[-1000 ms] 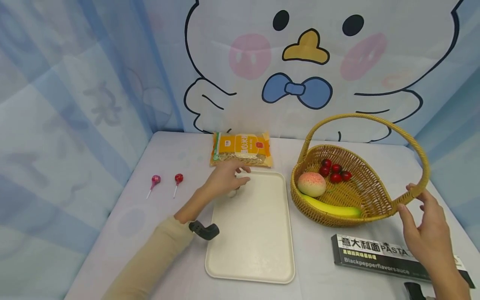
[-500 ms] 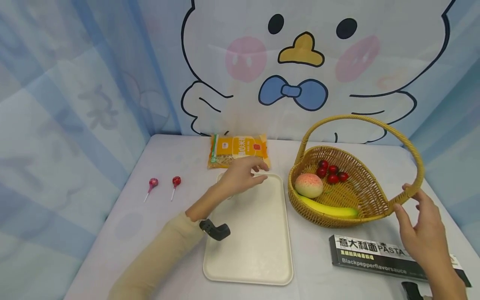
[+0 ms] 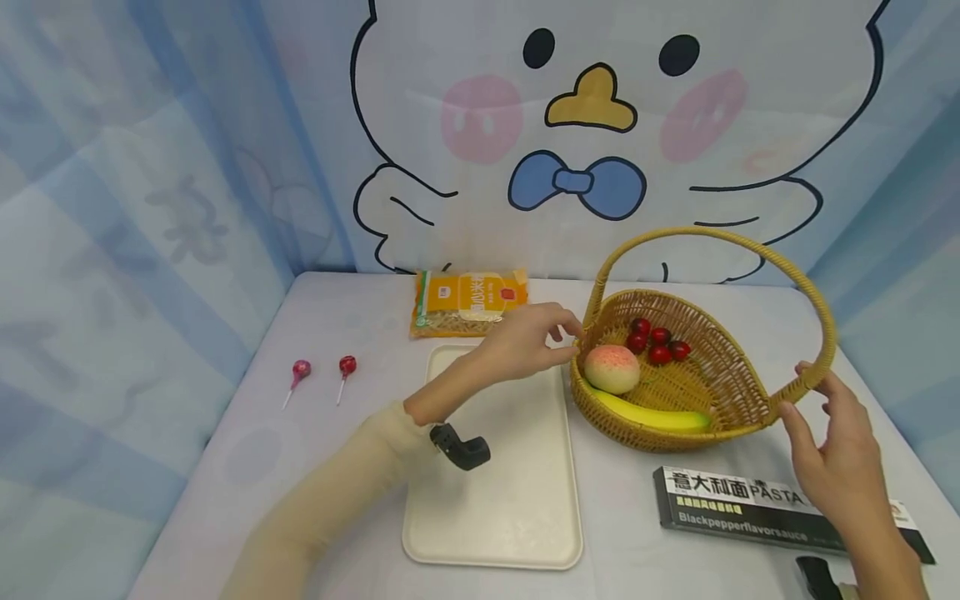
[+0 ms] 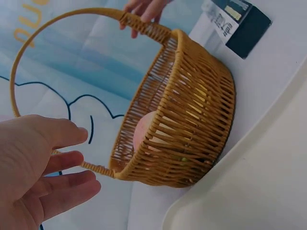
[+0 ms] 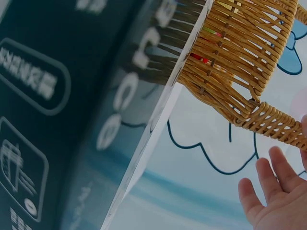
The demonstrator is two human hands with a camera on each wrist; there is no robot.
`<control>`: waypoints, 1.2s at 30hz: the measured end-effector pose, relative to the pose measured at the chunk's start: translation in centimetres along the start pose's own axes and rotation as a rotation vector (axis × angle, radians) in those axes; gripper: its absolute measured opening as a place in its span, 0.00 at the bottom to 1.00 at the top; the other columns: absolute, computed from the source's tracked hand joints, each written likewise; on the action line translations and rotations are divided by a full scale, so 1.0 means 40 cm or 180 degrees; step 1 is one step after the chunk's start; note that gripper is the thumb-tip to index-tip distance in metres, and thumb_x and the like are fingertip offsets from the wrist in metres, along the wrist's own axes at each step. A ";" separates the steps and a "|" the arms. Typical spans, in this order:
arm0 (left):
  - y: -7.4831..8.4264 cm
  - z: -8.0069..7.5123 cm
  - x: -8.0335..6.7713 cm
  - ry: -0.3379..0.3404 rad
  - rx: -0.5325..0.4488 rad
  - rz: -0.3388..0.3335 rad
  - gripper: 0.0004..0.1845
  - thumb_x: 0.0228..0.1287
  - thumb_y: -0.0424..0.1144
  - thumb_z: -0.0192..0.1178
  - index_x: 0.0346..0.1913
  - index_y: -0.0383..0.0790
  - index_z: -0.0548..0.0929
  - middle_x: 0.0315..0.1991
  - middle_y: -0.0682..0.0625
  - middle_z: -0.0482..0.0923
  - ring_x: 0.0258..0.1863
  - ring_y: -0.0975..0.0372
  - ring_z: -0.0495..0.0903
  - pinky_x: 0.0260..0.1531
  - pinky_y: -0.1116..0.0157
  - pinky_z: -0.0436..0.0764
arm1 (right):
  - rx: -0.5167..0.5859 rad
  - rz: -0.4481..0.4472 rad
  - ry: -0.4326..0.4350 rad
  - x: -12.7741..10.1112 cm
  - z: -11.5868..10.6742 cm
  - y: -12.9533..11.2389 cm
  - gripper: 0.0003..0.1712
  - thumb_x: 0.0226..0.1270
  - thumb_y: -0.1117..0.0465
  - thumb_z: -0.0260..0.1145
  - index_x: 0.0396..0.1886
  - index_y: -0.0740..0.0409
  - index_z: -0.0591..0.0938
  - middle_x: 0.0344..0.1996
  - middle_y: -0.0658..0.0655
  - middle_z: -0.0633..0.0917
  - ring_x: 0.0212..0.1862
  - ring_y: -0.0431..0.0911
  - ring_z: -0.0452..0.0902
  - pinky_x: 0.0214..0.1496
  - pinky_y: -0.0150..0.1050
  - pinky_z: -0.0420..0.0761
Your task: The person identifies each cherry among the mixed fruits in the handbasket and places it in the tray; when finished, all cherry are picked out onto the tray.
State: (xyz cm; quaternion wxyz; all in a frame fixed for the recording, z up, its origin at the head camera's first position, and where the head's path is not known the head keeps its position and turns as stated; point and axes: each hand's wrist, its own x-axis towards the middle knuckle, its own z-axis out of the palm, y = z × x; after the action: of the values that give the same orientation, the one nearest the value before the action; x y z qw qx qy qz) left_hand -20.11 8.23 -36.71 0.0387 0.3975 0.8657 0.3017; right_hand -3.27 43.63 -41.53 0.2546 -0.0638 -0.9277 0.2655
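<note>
A wicker basket (image 3: 735,367) with a tall arched handle (image 3: 712,232) stands at the right, holding a peach (image 3: 612,369), a banana (image 3: 652,415) and several red cherries (image 3: 660,354). My left hand (image 3: 528,342) hovers over the tray's far end, its fingertips close to the handle's left base; in the left wrist view its thumb and fingers are apart, with the handle behind them. At the handle's right base, my right hand (image 3: 843,450) has thumb and fingers on either side. The right wrist view shows its fingers (image 5: 268,177) spread, not wrapped round the handle.
A cream tray (image 3: 495,500) lies mid-table, with an orange food packet (image 3: 468,302) behind it. Two lollipops (image 3: 301,371) lie at the left. A black pasta box (image 3: 750,508) lies in front of the basket, partly under my right forearm. Patterned curtains surround the table.
My left hand has moved right across the tray's far end, from near the packet to the basket's left side. My right hand stays at the handle's right base. The view has shifted slightly.
</note>
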 end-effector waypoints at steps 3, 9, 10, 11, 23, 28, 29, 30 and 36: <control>0.020 0.006 0.023 -0.0068 0.0000 0.0075 0.14 0.73 0.43 0.70 0.57 0.43 0.88 0.54 0.49 0.89 0.50 0.60 0.85 0.49 0.72 0.84 | 0.0004 0.0005 0.0000 0.001 0.000 0.001 0.35 0.83 0.65 0.58 0.85 0.54 0.60 0.76 0.74 0.70 0.79 0.72 0.61 0.83 0.69 0.59; 0.062 0.027 0.082 -0.0241 -0.0063 0.0178 0.15 0.74 0.41 0.68 0.60 0.43 0.87 0.56 0.52 0.89 0.52 0.60 0.86 0.50 0.76 0.81 | -0.0003 0.0008 0.0005 0.000 0.001 0.006 0.35 0.83 0.65 0.58 0.84 0.54 0.61 0.75 0.74 0.71 0.78 0.71 0.62 0.88 0.53 0.56; 0.068 0.033 0.095 -0.0268 -0.0069 0.0206 0.15 0.74 0.41 0.68 0.60 0.43 0.87 0.56 0.52 0.89 0.52 0.60 0.86 0.50 0.77 0.81 | -0.0001 0.0010 0.0005 0.000 0.001 0.007 0.35 0.83 0.65 0.59 0.85 0.54 0.61 0.75 0.74 0.71 0.78 0.70 0.62 0.89 0.50 0.55; 0.073 0.039 0.108 -0.0291 -0.0062 0.0222 0.15 0.74 0.40 0.68 0.59 0.43 0.87 0.56 0.51 0.90 0.52 0.60 0.86 0.49 0.77 0.80 | 0.0011 0.0009 0.0003 0.000 0.000 0.007 0.35 0.83 0.65 0.58 0.85 0.54 0.61 0.75 0.74 0.70 0.78 0.71 0.62 0.89 0.54 0.56; 0.110 0.095 0.234 -0.0499 -0.0036 0.0200 0.13 0.75 0.42 0.67 0.57 0.45 0.89 0.52 0.54 0.88 0.51 0.66 0.83 0.49 0.76 0.79 | 0.0068 0.0104 -0.0023 -0.001 -0.005 0.010 0.35 0.84 0.64 0.58 0.85 0.51 0.60 0.76 0.74 0.70 0.79 0.71 0.61 0.82 0.72 0.58; 0.127 0.119 0.280 -0.0604 -0.0052 0.0161 0.12 0.76 0.43 0.67 0.56 0.45 0.89 0.51 0.54 0.88 0.51 0.65 0.83 0.49 0.75 0.78 | 0.0069 0.0065 -0.0006 0.000 -0.007 0.012 0.35 0.83 0.64 0.58 0.85 0.52 0.61 0.75 0.74 0.71 0.79 0.71 0.61 0.83 0.70 0.59; 0.130 0.124 0.289 -0.0627 -0.0047 0.0141 0.12 0.76 0.43 0.67 0.56 0.45 0.89 0.51 0.54 0.88 0.50 0.66 0.82 0.49 0.75 0.78 | 0.0067 0.0056 -0.0004 0.000 -0.008 0.012 0.36 0.83 0.64 0.59 0.85 0.52 0.61 0.75 0.74 0.71 0.78 0.71 0.62 0.82 0.70 0.59; 0.132 0.130 0.298 -0.0651 -0.0051 0.0097 0.12 0.76 0.43 0.66 0.56 0.45 0.88 0.51 0.55 0.87 0.50 0.67 0.82 0.49 0.75 0.78 | 0.0068 0.0048 -0.0003 0.001 -0.008 0.012 0.35 0.83 0.64 0.59 0.85 0.53 0.61 0.74 0.74 0.71 0.78 0.71 0.62 0.82 0.70 0.59; 0.142 0.161 0.340 -0.0773 -0.0042 -0.0200 0.11 0.77 0.43 0.65 0.56 0.48 0.88 0.54 0.56 0.86 0.53 0.67 0.82 0.51 0.73 0.80 | 0.0084 0.0019 -0.0028 0.001 -0.006 0.007 0.35 0.83 0.64 0.59 0.84 0.53 0.62 0.73 0.75 0.72 0.76 0.72 0.63 0.80 0.72 0.61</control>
State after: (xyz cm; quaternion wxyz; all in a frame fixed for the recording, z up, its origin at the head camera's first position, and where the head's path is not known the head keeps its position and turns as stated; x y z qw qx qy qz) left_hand -23.61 23.92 -36.46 0.1553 0.4036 0.8647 0.2557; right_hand -3.20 43.99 -41.46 0.2504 -0.0621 -0.9251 0.2787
